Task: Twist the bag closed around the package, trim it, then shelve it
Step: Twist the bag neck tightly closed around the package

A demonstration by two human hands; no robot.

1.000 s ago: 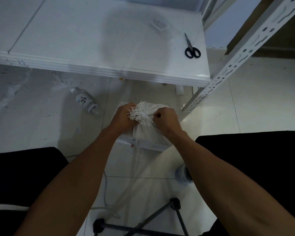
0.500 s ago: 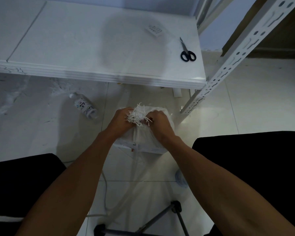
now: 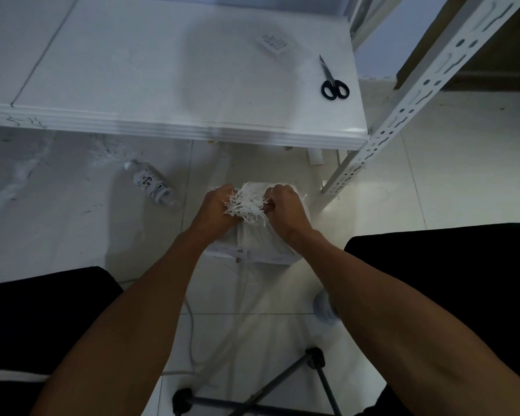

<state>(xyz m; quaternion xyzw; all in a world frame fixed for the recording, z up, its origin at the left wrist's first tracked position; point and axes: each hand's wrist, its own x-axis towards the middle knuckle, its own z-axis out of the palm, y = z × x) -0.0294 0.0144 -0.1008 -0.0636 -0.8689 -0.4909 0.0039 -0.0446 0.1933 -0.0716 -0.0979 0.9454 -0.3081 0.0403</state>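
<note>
- Both hands are down low over the floor, working the top of the white bag [image 3: 252, 235]; the left hand [image 3: 215, 208] is closed around the near-left side of the gathered neck, the right hand [image 3: 285, 208] is closed on its right side, and the 2 of them pinch the plastic between them
- The frayed tuft [image 3: 245, 204] of the bag mouth bursts up between the 2 fists, ragged white strips splaying out in every direction; that reads as untrimmed excess
- The package [image 3: 252, 255] sits inside the bag, resting on the tiled floor between the knees, just in front of the shelf edge; only its lower printed edge shows through the plastic
- My read on progress: step 1, the twist, is under way and looks well advanced, since the neck is bunched tight in the grip; whether it is wound enough to hold on its own I cannot tell
- Step 2, the trim, is not yet done; the scissors [image 3: 332, 82] lie untouched on the white shelf [image 3: 162, 85], near its right end and well apart from the hands
- Step 3, shelving, is not yet done either; the bagged package is down on the floor, and the shelf surface above it carries only the scissors and a small paper slip [image 3: 275, 45]
- Off to the left a plastic bottle [image 3: 153, 183] lies on its side on the floor, playing no part here
- So roughly 1 of 3 stages is in hand, 2 remain
</note>
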